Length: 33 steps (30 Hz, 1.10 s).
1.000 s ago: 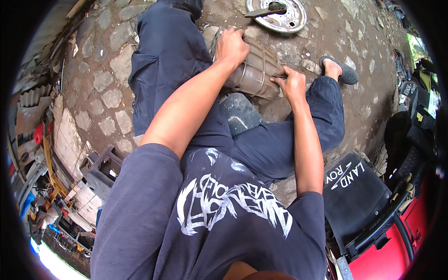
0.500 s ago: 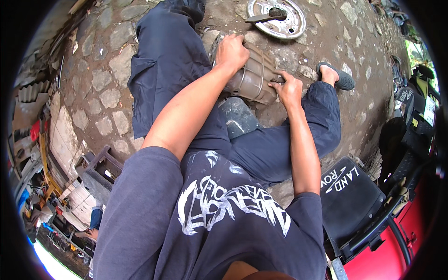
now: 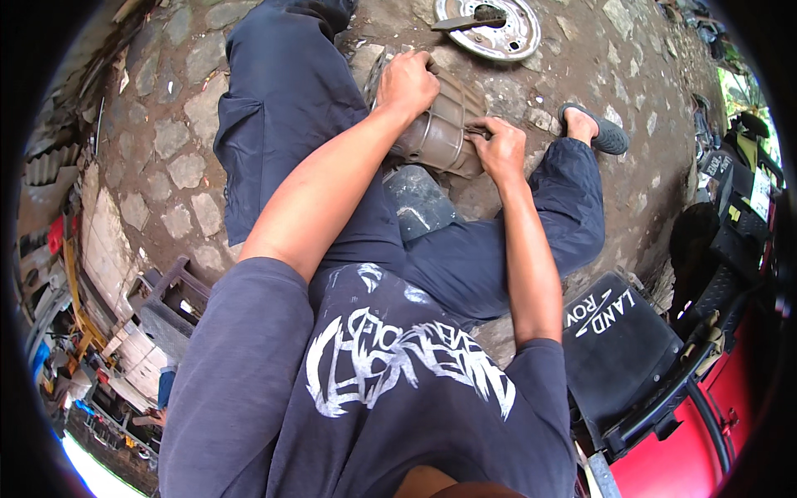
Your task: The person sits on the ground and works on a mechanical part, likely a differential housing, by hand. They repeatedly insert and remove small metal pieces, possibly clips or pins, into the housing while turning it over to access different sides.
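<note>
Nearest the camera is the person's dark blue shirt with a white print, and both bare forearms run from it out toward the far side of the scene. At the near right stands a black panel [image 3: 618,349] edged by red bodywork [image 3: 706,432]. At the near left, small crates and stacked clutter [image 3: 158,307] sit along the edge of the stone-paved ground [image 3: 158,166]. The person sits on that ground with legs in dark blue trousers spread apart. Between the knees lies a grey rounded stone [image 3: 419,199]. Just beyond it rests a ribbed grey metal housing [image 3: 444,129], tilted, at the middle far part of the scene. The left hand [image 3: 407,81] lies curled over its far upper edge, fingers wrapped on the rim. The right hand [image 3: 498,149] is closed narrow against the housing's right side; whether it pinches a small tool there I cannot tell. Right of it, a foot in a dark sandal [image 3: 599,129] rests on the stones. Farthest off lies a round metal plate [image 3: 490,29] with a dark tool [image 3: 469,21] across it.
</note>
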Motion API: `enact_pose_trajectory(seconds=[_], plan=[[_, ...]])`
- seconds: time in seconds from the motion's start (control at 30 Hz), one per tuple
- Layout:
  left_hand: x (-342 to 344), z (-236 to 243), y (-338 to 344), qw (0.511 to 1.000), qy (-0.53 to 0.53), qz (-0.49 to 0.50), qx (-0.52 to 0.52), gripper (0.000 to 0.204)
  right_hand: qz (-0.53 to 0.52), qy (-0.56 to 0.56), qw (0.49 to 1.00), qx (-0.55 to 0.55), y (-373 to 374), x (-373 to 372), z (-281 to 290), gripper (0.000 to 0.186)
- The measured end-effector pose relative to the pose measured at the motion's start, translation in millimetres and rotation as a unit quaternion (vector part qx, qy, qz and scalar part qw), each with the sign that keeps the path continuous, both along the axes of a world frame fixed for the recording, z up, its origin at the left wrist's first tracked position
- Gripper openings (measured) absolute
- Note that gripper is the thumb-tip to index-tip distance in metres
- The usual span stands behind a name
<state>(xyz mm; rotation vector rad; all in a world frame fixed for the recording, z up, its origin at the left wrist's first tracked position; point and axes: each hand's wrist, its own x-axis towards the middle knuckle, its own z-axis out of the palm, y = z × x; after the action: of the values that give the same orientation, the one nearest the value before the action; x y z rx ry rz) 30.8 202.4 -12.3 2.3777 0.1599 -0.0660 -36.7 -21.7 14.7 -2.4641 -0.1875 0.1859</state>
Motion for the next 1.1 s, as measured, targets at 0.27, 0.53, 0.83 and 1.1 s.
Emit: enact_pose_trajectory(seconds=[0.27, 0.53, 0.83, 1.1], plan=[[3.8, 11.1, -1.0, 1.0, 0.015, -0.014, 0.02, 0.032, 0.02, -0.036, 0.997, -0.06, -13.3, -6.2, -5.6, 0.024], [5.9, 9.7, -8.0, 0.998, -0.008, -0.014, 0.066, 0.033, 0.025, 0.02, 0.999, -0.016, -17.5, 7.2, -1.5, 0.024], [6.7, 10.3, -9.4, 0.997, 0.035, -0.011, 0.065, 0.034, -0.008, 0.041, 0.996, -0.078, -18.0, 0.5, -8.1, 0.027], [10.5, 6.3, -1.0, 0.999, 0.041, 0.005, 0.023, 0.033, 0.028, -0.082, 0.996, -0.017, 5.7, 1.5, -7.4, 0.02]])
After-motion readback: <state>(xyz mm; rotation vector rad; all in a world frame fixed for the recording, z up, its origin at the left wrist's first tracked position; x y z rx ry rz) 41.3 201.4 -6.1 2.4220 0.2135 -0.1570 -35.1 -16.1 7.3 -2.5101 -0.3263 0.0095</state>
